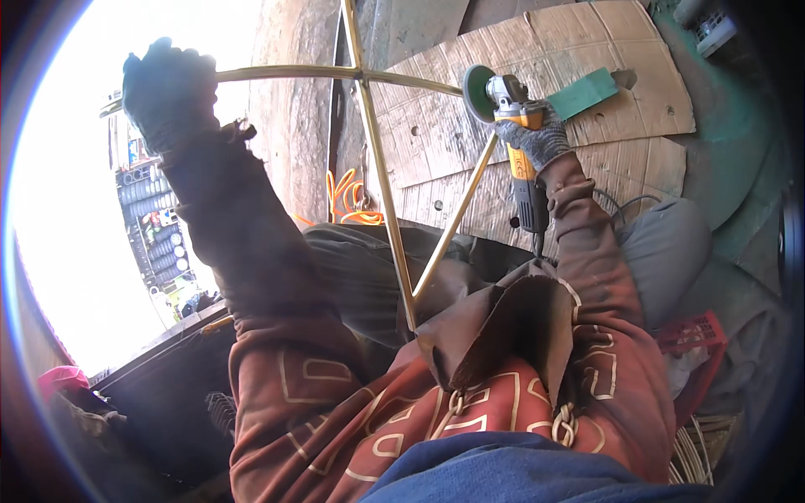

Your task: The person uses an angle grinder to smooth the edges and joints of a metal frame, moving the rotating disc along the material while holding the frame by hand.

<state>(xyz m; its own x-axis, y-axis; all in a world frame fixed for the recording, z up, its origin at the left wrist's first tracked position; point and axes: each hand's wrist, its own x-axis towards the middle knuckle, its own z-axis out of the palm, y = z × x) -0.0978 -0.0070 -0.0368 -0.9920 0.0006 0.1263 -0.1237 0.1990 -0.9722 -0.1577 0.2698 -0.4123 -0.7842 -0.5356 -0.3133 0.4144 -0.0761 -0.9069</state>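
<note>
My left hand [172, 96], in a dark glove, is closed around the left end of a brass-coloured metal tube frame [369, 117]. The frame's bars cross ahead of me, and two of them meet in a V near my lap. A grey knit glove covers my right hand [537, 138], which grips a yellow and black angle grinder [521, 163] near its head. The grinder's round green disc [480, 94] is beside the right end of the cross bar; whether they touch, I cannot tell. My right fingers hide part of the grinder's body.
Flattened cardboard [620, 50] lies under the work, with a green piece of sheet [584, 94] on it. An orange cord [348, 197] is coiled left of the frame. A dark cable trails near my right knee. A red plastic crate [700, 344] stands at right.
</note>
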